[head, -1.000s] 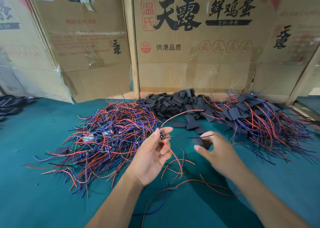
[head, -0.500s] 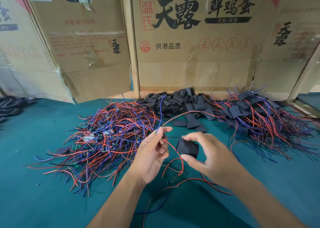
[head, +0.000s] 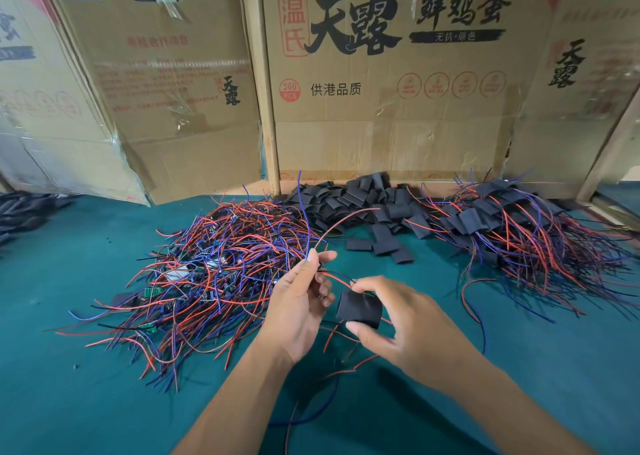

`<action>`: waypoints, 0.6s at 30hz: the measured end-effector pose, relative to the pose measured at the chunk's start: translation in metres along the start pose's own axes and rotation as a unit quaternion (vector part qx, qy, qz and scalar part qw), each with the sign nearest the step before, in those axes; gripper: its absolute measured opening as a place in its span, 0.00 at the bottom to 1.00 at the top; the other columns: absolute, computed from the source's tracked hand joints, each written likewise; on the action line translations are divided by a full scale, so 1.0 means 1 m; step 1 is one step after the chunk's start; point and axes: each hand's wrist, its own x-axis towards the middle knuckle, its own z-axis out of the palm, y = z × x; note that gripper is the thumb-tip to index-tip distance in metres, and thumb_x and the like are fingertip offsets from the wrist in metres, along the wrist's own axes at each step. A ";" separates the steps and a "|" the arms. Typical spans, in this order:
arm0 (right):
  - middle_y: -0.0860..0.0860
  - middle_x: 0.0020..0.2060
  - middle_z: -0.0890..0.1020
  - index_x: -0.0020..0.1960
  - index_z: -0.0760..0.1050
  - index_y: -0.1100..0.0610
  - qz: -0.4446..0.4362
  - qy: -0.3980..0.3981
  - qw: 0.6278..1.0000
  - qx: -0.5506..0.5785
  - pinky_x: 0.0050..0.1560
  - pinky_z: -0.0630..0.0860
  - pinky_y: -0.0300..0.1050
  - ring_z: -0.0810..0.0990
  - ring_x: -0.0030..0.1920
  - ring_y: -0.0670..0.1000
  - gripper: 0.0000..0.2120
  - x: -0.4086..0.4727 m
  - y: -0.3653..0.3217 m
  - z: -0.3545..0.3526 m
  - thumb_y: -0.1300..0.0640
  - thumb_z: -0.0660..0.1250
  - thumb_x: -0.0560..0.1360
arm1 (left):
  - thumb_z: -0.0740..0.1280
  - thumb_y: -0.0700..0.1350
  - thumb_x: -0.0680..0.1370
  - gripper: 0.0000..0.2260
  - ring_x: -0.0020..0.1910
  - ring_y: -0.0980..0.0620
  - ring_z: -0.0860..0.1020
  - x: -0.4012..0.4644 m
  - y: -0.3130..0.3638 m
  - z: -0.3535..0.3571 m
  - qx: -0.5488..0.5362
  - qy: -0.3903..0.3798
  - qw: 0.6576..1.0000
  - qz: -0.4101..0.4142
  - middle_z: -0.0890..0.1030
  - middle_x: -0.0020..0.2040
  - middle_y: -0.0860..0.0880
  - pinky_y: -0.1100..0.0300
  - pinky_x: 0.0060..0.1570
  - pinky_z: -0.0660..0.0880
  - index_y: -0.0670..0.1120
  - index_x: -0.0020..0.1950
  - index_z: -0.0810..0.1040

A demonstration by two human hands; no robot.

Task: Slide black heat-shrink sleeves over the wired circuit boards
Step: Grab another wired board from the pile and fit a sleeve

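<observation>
Two hands grip: left hand (head: 298, 302) pinches wires (head: 341, 220), right hand (head: 398, 319) pinches sleeve (head: 358, 308); carton (head: 398, 84) reads "天露".

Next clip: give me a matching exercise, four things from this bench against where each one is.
Things:
1. loose black sleeves pile
2. bare wired boards pile
3. sleeved boards pile
4. single black sleeve

Places:
A. left on the green table, a tangle of red and blue wires
B. pinched in the right hand
C. middle, against the cardboard box
D. right on the table, wires trailing from black sleeves

Pairs: 1-C, 2-A, 3-D, 4-B
</observation>
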 end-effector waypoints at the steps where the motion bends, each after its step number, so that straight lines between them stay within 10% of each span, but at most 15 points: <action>1: 0.41 0.52 0.80 0.59 0.72 0.49 0.013 0.000 1.000 0.022 0.52 0.70 0.38 0.76 0.51 0.43 0.17 0.000 0.000 0.001 0.44 0.67 0.72 | 0.66 0.52 0.77 0.15 0.30 0.56 0.66 0.000 0.000 0.000 -0.009 0.004 1.000 0.000 0.67 0.33 0.51 0.65 0.29 0.64 0.42 0.52 0.83; 18: 0.41 0.42 0.81 0.49 0.75 0.45 0.106 -0.075 0.976 0.172 0.41 0.74 0.36 0.76 0.38 0.41 0.10 0.004 0.021 -0.007 0.47 0.73 0.71 | 0.67 0.46 0.77 0.09 0.30 0.53 0.72 0.005 0.000 -0.008 0.044 0.011 0.999 -0.011 0.73 0.33 0.49 0.64 0.29 0.69 0.40 0.49 0.80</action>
